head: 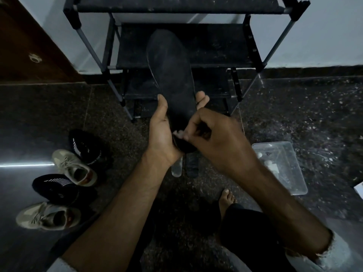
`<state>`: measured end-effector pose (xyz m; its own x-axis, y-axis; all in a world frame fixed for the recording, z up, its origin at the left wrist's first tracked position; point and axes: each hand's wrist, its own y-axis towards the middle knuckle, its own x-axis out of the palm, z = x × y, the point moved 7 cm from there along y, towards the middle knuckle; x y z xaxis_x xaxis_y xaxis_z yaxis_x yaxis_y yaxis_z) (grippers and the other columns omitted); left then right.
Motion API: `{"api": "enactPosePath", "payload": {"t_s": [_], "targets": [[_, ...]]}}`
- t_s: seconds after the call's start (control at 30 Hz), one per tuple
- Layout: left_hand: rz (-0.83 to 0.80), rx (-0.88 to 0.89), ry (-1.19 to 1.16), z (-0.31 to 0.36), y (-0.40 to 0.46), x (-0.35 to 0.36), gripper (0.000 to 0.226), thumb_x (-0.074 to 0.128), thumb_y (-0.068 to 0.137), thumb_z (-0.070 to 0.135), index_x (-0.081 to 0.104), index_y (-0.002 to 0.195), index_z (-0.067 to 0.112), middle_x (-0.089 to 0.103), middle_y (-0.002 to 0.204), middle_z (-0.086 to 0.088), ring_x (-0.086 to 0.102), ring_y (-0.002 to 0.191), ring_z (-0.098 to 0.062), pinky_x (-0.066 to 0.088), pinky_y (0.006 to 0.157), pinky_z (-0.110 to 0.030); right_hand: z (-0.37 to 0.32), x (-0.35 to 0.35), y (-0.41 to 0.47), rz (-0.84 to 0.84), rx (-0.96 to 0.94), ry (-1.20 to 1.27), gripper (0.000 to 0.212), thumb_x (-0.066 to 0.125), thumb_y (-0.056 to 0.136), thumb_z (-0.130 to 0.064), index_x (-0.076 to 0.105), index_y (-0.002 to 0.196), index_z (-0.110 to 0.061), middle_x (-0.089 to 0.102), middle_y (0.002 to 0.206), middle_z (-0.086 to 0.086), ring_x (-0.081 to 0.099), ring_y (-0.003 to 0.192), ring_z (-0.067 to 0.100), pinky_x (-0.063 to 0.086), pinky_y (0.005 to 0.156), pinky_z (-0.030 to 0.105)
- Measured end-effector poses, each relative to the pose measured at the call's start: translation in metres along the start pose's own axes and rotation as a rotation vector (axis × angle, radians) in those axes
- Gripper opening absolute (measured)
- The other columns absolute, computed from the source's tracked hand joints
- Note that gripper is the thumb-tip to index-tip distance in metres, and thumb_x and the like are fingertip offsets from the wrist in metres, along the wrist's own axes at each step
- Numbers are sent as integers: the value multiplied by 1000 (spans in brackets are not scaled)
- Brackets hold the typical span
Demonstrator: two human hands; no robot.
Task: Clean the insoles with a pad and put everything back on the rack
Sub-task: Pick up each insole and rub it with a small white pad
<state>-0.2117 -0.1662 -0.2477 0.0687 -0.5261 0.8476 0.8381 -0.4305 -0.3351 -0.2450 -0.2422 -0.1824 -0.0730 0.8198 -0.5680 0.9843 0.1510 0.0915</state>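
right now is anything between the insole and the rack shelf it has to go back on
Nothing visible. The left hand holds the insole up in front of the rack, whose dark shelves look bare. The right hand pinches the pad against the heel end.

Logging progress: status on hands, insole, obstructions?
Left hand grips black insole upright. Right hand pinches white pad at its heel end. Nothing obstructing; shoes off to the left.

No text, label, brand or number is readable anywhere.
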Motion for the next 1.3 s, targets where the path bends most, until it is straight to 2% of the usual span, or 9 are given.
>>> {"api": "enactPosePath", "payload": {"t_s": [0.1,0.23,0.43,0.67,0.77,0.87,0.97,1.13,1.3], "targets": [[-9,17,-4,1,-1,2,72,21,99,59,46,138,3,54,136,-16,47,133,-28,54,93,-36,-7,9,0,-14,-29,17,12,69,86,-7,60,83,-13,66,77,-5,63,73,5,53,64,26],[-45,-39,-29,-6,-2,5,76,22,97,61,56,128,0,61,126,-14,51,129,-26,46,103,-41,7,-9,4,142,-7,-99,11,66,87,-5,60,84,-13,64,82,-8,61,79,1,52,69,26],[-8,64,17,9,2,-4,78,17,100,58,69,113,2,64,124,-13,49,132,-26,35,109,-36,-10,12,-4,-75,-62,3,11,71,86,-12,60,84,-13,64,77,-8,61,72,5,51,64,25],[15,71,-7,12,3,-8,75,19,100,57,67,116,2,64,124,-16,50,130,-28,21,120,-43,5,-2,-1,7,-7,-32,15,72,85,-11,58,83,-16,62,77,-10,61,75,3,48,63,14],[21,101,26,16,5,-10,72,16,100,57,53,130,2,61,127,-14,51,130,-27,28,116,-38,-8,14,-5,-82,-46,51,14,72,85,-13,59,81,-14,64,76,-6,61,73,7,50,63,22],[5,66,28,10,5,-5,76,17,99,58,59,125,0,65,122,-14,49,131,-26,39,108,-39,-2,6,0,36,-27,32,13,71,86,-10,59,81,-13,65,78,-5,63,74,7,53,65,28],[29,52,1,10,4,-7,73,20,99,58,61,122,1,64,123,-16,50,131,-28,25,118,-43,12,-10,1,136,33,-28,15,71,86,-10,57,80,-14,64,78,-6,63,75,7,53,64,30],[44,92,53,15,3,-9,75,19,100,56,69,113,2,65,121,-14,51,130,-27,25,118,-38,-7,14,-7,-43,-15,75,16,70,87,-14,56,79,-16,64,77,-5,62,72,8,52,64,27],[-4,26,55,6,2,-3,80,17,98,60,64,119,-1,67,120,-14,57,123,-23,48,98,-38,12,-3,1,140,63,91,14,70,87,-11,58,80,-14,65,79,-5,64,75,6,54,67,24]]}}
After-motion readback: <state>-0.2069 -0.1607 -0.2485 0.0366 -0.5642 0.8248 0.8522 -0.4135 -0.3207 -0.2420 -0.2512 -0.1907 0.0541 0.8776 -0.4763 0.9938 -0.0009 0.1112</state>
